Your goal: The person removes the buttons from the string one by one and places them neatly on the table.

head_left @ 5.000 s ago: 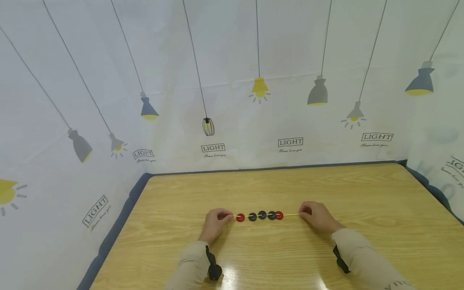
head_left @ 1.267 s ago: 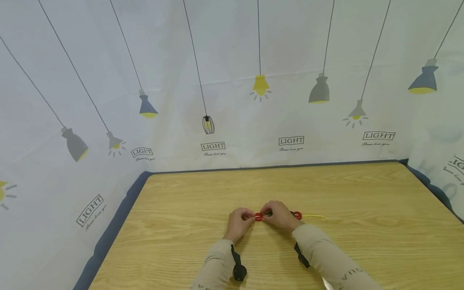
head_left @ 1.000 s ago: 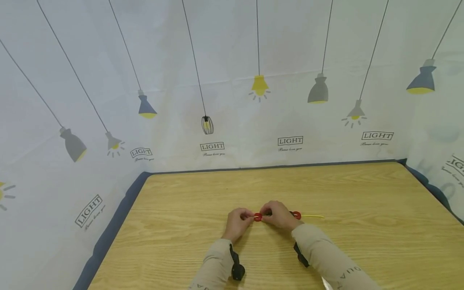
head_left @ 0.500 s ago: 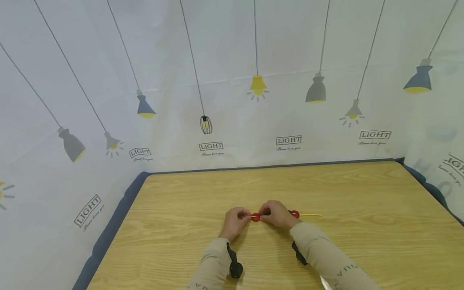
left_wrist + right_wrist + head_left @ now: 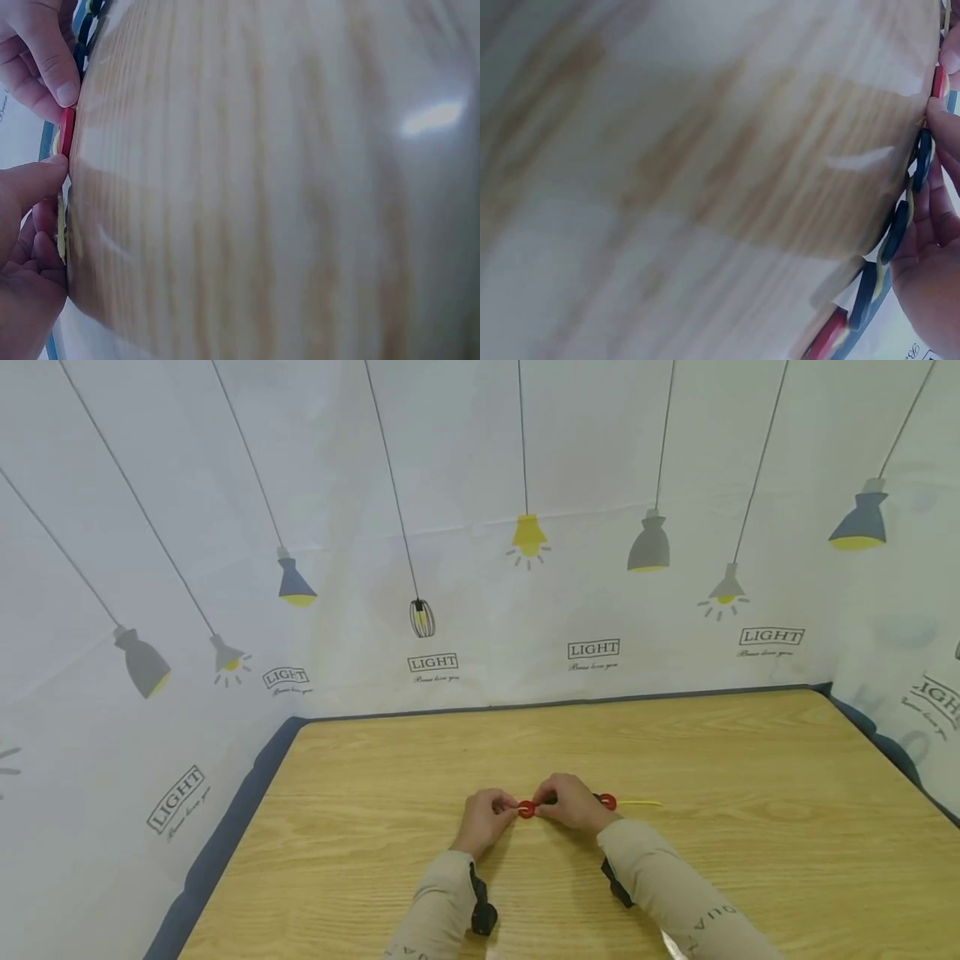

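Observation:
Red and dark round buttons are threaded on a yellow cord point(image 5: 641, 803) low over the table. My left hand point(image 5: 483, 818) pinches the cord just left of a red button point(image 5: 527, 809), and a short cord tail hangs below its thumb in the left wrist view. My right hand point(image 5: 573, 802) pinches at the other side of that button, thumb and fingertip right at its edge. Several dark buttons point(image 5: 895, 231) run behind the right hand in the right wrist view; the head view mostly hides them. A second red button point(image 5: 608, 802) lies beyond the right hand, with free cord trailing rightward.
The wood-grain table point(image 5: 390, 752) has a dark blue border strip point(image 5: 240, 810). White sheeting point(image 5: 480, 468) printed with hanging lamps rises behind and at both sides. Light glares off the near table edge.
Five seconds ago the hands held the cord stretched between them; since then the right hand has moved left to the first red button. Over the last second the hands have barely shifted.

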`<state>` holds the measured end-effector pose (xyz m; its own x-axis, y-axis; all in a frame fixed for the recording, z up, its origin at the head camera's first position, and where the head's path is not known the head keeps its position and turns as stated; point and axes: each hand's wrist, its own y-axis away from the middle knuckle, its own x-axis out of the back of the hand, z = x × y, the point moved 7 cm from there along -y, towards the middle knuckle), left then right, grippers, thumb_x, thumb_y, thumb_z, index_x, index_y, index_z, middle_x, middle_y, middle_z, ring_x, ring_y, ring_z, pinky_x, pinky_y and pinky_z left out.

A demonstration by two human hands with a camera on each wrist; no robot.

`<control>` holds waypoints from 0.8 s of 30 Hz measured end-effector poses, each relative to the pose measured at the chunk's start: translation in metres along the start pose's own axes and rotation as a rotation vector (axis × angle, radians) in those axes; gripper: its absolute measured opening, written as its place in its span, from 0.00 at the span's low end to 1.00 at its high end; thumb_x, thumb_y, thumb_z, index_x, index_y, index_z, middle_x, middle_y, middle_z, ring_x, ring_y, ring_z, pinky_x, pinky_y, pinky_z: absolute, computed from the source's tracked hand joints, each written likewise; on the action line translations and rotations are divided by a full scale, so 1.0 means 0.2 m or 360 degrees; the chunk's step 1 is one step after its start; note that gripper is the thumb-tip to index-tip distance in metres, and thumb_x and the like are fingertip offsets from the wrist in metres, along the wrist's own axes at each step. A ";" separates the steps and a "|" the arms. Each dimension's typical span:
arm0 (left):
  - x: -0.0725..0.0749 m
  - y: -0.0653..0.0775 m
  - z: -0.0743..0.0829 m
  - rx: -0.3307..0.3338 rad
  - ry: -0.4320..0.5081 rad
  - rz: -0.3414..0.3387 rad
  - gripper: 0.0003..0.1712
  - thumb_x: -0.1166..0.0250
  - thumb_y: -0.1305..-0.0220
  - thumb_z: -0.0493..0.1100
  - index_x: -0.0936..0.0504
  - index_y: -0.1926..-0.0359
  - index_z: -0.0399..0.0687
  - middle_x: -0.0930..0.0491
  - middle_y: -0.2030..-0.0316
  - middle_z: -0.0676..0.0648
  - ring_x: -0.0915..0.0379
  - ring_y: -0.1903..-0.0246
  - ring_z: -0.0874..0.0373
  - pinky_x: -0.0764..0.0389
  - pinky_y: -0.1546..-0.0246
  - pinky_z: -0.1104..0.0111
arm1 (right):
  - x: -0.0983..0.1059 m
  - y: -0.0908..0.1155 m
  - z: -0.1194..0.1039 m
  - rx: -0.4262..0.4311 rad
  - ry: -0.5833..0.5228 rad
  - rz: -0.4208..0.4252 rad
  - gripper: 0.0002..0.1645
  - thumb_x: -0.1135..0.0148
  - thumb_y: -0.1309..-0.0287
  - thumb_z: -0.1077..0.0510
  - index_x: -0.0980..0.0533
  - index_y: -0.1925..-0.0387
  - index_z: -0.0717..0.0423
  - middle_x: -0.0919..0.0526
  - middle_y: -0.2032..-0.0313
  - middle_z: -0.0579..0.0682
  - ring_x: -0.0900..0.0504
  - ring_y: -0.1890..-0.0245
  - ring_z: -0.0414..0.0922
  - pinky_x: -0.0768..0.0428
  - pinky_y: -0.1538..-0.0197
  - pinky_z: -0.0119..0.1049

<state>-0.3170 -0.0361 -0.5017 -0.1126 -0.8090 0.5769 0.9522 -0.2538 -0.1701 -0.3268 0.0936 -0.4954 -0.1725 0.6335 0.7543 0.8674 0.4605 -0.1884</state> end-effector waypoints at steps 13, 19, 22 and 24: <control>-0.01 0.00 0.00 -0.0061 -0.0067 -0.0044 0.03 0.37 0.47 0.33 0.22 0.75 0.38 0.26 0.80 0.50 0.36 0.81 0.66 0.34 0.80 0.75 | 0.01 0.00 -0.01 0.0015 0.0008 -0.0016 0.02 0.34 0.55 0.63 0.21 0.77 0.58 0.22 0.76 0.44 0.27 0.72 0.40 0.29 0.65 0.33; 0.00 0.00 0.00 -0.0074 -0.0058 -0.0057 0.03 0.39 0.45 0.34 0.22 0.74 0.38 0.27 0.80 0.50 0.37 0.80 0.65 0.34 0.80 0.75 | 0.00 -0.01 -0.02 0.0052 0.0063 -0.0049 0.03 0.35 0.55 0.63 0.21 0.78 0.56 0.23 0.78 0.42 0.28 0.73 0.38 0.29 0.66 0.32; -0.01 0.01 0.00 -0.0081 -0.0062 -0.0043 0.03 0.39 0.45 0.34 0.23 0.73 0.37 0.27 0.78 0.49 0.37 0.79 0.65 0.34 0.78 0.75 | 0.00 -0.01 -0.03 0.0087 0.0107 -0.0057 0.03 0.35 0.54 0.63 0.22 0.79 0.55 0.23 0.78 0.41 0.29 0.73 0.38 0.30 0.66 0.33; -0.01 0.01 0.00 -0.0073 -0.0071 -0.0039 0.03 0.40 0.44 0.34 0.23 0.72 0.37 0.27 0.77 0.49 0.36 0.78 0.64 0.34 0.77 0.75 | 0.00 -0.01 -0.03 0.0107 0.0129 -0.0055 0.03 0.35 0.53 0.63 0.22 0.79 0.55 0.23 0.78 0.41 0.29 0.73 0.38 0.30 0.66 0.33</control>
<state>-0.3139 -0.0341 -0.5032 -0.1219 -0.7782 0.6161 0.9352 -0.2980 -0.1913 -0.3250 0.0887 -0.4918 -0.1609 0.5653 0.8091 0.8277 0.5237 -0.2013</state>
